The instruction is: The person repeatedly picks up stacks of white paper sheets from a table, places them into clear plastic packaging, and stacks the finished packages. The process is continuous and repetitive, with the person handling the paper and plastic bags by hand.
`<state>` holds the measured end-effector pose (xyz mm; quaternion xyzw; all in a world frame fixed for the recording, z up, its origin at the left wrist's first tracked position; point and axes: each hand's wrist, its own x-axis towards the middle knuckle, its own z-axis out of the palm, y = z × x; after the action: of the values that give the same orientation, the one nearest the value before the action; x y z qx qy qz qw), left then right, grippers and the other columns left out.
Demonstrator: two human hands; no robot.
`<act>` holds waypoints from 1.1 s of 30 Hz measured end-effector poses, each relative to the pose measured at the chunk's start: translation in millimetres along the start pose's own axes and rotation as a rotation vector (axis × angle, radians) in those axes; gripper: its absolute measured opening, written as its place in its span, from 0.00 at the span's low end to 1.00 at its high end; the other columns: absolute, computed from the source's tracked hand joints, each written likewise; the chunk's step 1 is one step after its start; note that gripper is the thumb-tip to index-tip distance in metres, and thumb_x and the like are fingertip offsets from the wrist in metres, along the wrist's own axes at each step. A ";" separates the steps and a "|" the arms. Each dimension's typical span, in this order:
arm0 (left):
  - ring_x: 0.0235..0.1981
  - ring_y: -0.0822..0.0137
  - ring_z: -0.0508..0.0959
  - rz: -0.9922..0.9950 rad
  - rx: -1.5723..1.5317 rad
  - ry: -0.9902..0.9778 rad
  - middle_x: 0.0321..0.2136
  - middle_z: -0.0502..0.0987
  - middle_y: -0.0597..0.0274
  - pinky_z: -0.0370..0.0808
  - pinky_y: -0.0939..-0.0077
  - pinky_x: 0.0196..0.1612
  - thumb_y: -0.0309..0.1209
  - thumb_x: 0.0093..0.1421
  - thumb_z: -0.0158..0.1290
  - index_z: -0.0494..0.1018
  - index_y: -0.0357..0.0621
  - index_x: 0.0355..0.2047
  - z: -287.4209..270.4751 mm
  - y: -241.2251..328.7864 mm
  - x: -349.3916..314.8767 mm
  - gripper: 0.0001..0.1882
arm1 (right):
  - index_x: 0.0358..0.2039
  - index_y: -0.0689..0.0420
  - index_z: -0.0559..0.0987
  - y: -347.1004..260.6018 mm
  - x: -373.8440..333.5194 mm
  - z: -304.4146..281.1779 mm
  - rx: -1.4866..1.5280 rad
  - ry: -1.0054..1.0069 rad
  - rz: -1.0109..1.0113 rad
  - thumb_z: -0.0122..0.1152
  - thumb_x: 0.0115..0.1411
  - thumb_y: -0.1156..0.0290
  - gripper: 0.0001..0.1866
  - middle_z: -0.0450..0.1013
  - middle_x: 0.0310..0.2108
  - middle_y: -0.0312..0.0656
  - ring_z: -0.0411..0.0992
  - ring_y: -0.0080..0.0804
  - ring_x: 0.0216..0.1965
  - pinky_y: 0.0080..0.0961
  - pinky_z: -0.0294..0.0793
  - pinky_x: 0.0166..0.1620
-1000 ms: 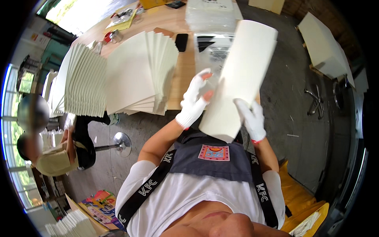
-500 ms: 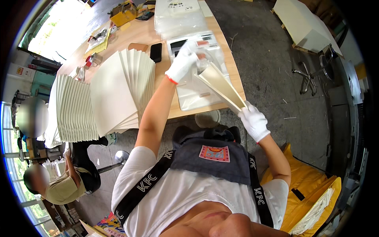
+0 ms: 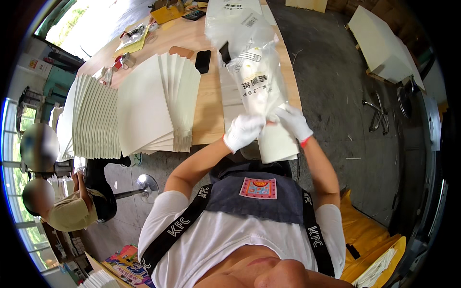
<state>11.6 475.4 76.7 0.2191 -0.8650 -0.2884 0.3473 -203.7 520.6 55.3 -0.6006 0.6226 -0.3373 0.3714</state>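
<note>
In front of me a curved sheaf of white paper points toward my body, its far part inside a clear printed plastic bag. My left hand, in a white knitted glove, pinches the left side of the bag's mouth. On the other side my gloved right hand grips the bag's edge against the paper. The near end of the sheaf sticks out below both hands, past the table edge. Beneath the bag lies a pile of flat clear bags, mostly covered.
Fanned stacks of white paper stand on the wooden table to the left. Beyond them are a black phone, tape rolls and a yellow box. Two people sit at far left. A yellow sack lies at lower right.
The sheaf has gone into the bag and swung to point at me. My left hand has come back toward me, and my right hand has moved up and inward to the bag's mouth.
</note>
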 end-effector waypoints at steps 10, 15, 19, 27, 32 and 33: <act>0.23 0.55 0.80 -0.229 0.103 0.068 0.22 0.79 0.60 0.76 0.63 0.25 0.32 0.57 0.54 0.77 0.58 0.37 26.8 -16.8 21.4 0.07 | 0.45 0.57 0.76 -14.7 -8.6 65.5 -0.891 0.263 -0.235 0.59 0.59 0.64 0.15 0.71 0.52 0.45 0.74 0.39 0.47 0.34 0.72 0.52; 0.22 0.60 0.79 -0.153 0.167 -0.016 0.21 0.78 0.63 0.74 0.66 0.24 0.26 0.53 0.54 0.75 0.55 0.30 21.3 -23.0 -30.3 0.06 | 0.57 0.49 0.70 3.6 -42.1 60.6 -0.848 0.534 -0.229 0.59 0.58 0.62 0.25 0.67 0.57 0.44 0.67 0.44 0.57 0.39 0.66 0.56; 0.36 0.57 0.77 0.214 0.361 0.125 0.29 0.76 0.60 0.74 0.61 0.37 0.28 0.50 0.56 0.75 0.52 0.33 35.5 -27.5 -67.4 0.08 | 0.42 0.54 0.74 59.7 -4.7 48.9 -0.712 0.059 0.508 0.53 0.60 0.56 0.17 0.78 0.33 0.53 0.77 0.52 0.36 0.50 0.74 0.39; 0.26 0.55 0.75 -0.358 0.502 0.205 0.23 0.72 0.60 0.73 0.62 0.28 0.29 0.47 0.62 0.70 0.47 0.22 -12.2 -28.9 -148.7 0.10 | 0.35 0.56 0.80 52.8 -57.9 49.3 -0.862 -0.162 0.295 0.42 0.64 0.56 0.20 0.77 0.25 0.52 0.78 0.55 0.30 0.48 0.75 0.33; 0.23 0.55 0.75 -0.411 0.077 -0.146 0.22 0.72 0.58 0.71 0.62 0.25 0.27 0.47 0.62 0.69 0.46 0.24 -23.3 15.9 -194.4 0.10 | 0.35 0.52 0.83 58.8 -148.4 49.7 -0.804 -0.555 0.251 0.44 0.65 0.56 0.19 0.79 0.27 0.49 0.79 0.50 0.29 0.44 0.77 0.33; 0.23 0.54 0.75 -0.453 0.085 -0.115 0.22 0.72 0.58 0.71 0.63 0.25 0.26 0.47 0.61 0.69 0.46 0.24 -24.0 17.5 -193.7 0.09 | 0.37 0.51 0.82 39.9 -147.8 40.6 -0.806 -0.683 0.236 0.43 0.65 0.56 0.19 0.79 0.29 0.49 0.79 0.49 0.32 0.44 0.77 0.35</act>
<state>154.4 592.3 10.4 0.4052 -0.8235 -0.3342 0.2145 -187.8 671.3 9.0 -0.6969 0.6098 0.1867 0.3280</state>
